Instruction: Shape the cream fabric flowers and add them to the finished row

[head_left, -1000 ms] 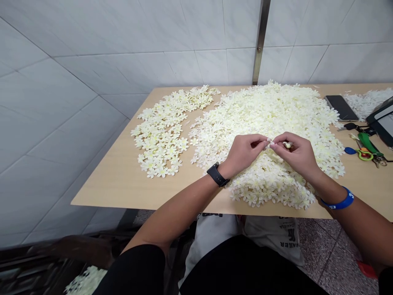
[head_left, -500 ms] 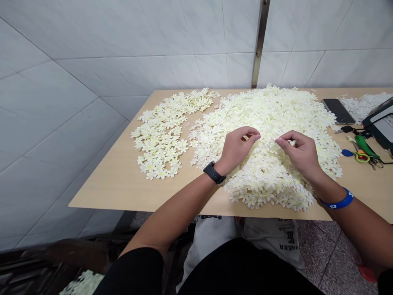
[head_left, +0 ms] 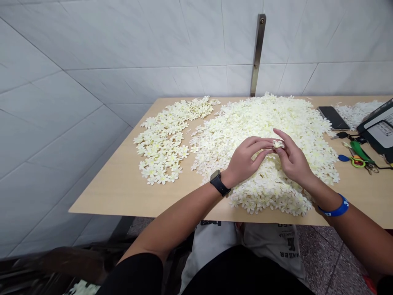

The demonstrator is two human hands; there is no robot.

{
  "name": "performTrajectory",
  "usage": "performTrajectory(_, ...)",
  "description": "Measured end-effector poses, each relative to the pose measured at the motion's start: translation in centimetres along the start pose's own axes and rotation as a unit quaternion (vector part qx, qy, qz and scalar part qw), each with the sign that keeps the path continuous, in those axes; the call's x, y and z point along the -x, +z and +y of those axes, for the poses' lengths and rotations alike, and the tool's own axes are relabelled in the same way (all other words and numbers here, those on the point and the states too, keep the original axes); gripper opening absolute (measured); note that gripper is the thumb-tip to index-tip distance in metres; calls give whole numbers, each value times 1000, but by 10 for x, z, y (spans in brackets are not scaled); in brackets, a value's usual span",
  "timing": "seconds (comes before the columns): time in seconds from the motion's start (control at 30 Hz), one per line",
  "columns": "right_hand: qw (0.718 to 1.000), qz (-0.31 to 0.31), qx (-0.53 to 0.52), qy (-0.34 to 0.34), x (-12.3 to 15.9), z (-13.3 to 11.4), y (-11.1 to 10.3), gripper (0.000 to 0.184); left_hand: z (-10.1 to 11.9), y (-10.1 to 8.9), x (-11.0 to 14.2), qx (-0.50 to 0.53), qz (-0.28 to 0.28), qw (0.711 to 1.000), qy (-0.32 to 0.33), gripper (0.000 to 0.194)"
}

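Note:
A big heap of cream fabric flowers [head_left: 276,123] covers the middle of the wooden table [head_left: 116,188]. Both hands hover over its near part. My right hand [head_left: 291,157] pinches one small white flower [head_left: 278,144] between thumb and fingers. My left hand [head_left: 247,157] meets it from the left, its fingertips closed on the same flower. A black watch [head_left: 220,182] is on my left wrist and a blue band [head_left: 334,208] on my right. A flatter spread of flowers [head_left: 167,137] lies to the left of the heap.
At the table's right are a dark phone [head_left: 330,116], keys with green and blue tags [head_left: 356,153], a black device [head_left: 377,127] and another white pile [head_left: 353,111]. White tiled walls stand behind and to the left. A metal strip [head_left: 257,53] runs up the wall.
Half a second ago my hands were apart, each pinching something. They have come together again on one flower. The view has tilted slightly, so the table sits lower in the picture.

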State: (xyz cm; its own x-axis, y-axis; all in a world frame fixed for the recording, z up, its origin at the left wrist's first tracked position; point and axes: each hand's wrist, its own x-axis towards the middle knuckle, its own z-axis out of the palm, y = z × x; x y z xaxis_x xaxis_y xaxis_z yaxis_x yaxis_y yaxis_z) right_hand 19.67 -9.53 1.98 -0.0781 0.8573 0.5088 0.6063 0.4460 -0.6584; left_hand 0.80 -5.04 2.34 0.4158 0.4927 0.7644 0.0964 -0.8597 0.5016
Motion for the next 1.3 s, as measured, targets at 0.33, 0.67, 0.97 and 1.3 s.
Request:
performTrajectory(0.33,971,56,118,-201,-2,0,5,48,6,8,3,215,8,935,-282,24)
performTrajectory(0.67,1000,-12,0,-6,-5,-7,-1,34,2,1,0,219,-49,933,-280,23)
performTrajectory(0.97,979,-123,-27,-158,-5,-7,-13,29,4,-23,-12,220,-289,901,-238,51)
performTrajectory(1.3,983,-87,25,-157,-6,-6,-12,23,-2,-26,-11,140,-297,933,-145,40)
